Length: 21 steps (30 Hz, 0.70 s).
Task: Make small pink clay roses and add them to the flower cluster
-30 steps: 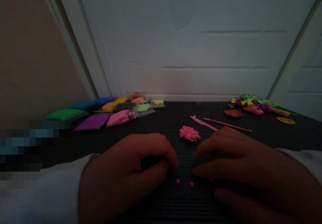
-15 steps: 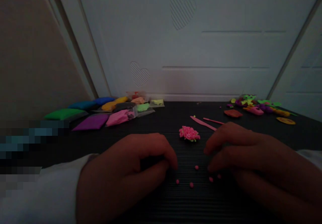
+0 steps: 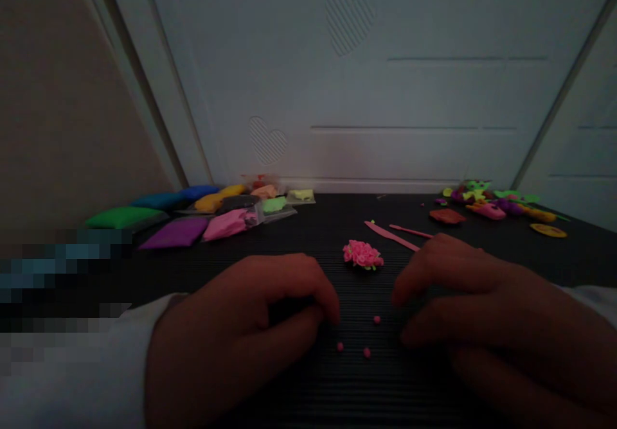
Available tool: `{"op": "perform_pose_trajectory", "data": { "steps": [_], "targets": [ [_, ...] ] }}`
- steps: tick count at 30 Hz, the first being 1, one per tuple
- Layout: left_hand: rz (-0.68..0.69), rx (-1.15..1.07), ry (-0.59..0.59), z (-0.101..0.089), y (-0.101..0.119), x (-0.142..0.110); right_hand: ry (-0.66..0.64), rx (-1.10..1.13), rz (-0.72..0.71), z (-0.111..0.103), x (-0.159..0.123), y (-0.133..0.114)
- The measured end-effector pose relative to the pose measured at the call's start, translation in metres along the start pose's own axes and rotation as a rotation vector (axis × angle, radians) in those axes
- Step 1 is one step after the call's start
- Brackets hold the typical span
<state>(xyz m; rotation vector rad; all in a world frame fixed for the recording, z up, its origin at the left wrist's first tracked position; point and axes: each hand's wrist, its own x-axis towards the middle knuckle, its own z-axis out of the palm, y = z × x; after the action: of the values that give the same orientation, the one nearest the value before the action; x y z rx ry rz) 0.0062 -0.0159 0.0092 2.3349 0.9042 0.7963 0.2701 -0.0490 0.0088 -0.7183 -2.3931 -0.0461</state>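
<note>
Both of my hands rest on a black ribbed mat [image 3: 357, 384] in dim light. My left hand [image 3: 250, 326] is curled, its fingertips closed against the thumb; whatever is inside is hidden. My right hand [image 3: 482, 313] lies to the right, fingers loosely bent, index and thumb apart, tips down on the mat. Three tiny pink clay balls [image 3: 367, 352] lie between the hands. A pink clay flower [image 3: 363, 255] sits just beyond the fingertips.
Two pink modelling sticks [image 3: 391, 237] lie behind the flower. Several bags of coloured clay [image 3: 226, 223] are heaped at the back left. Finished colourful clay pieces [image 3: 486, 207] sit at the back right. A white panelled wall [image 3: 385, 95] closes off the far side.
My right hand drew back to the right, uncovering small pink balls, then settled slightly left over two of them. The left hand stayed put.
</note>
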Motion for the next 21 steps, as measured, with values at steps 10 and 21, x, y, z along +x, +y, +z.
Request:
{"op": "perform_pose_trajectory", "data": {
  "steps": [10, 21],
  "targets": [
    [0.02, 0.001, 0.014, 0.0002, -0.0002, -0.001, -0.017, -0.005, -0.018, -0.0015, 0.0008, 0.0005],
    [-0.045, 0.016, 0.026, 0.0006, 0.0045, -0.0009, 0.079, 0.104, 0.089, 0.0064, -0.0054, 0.0033]
  ]
}}
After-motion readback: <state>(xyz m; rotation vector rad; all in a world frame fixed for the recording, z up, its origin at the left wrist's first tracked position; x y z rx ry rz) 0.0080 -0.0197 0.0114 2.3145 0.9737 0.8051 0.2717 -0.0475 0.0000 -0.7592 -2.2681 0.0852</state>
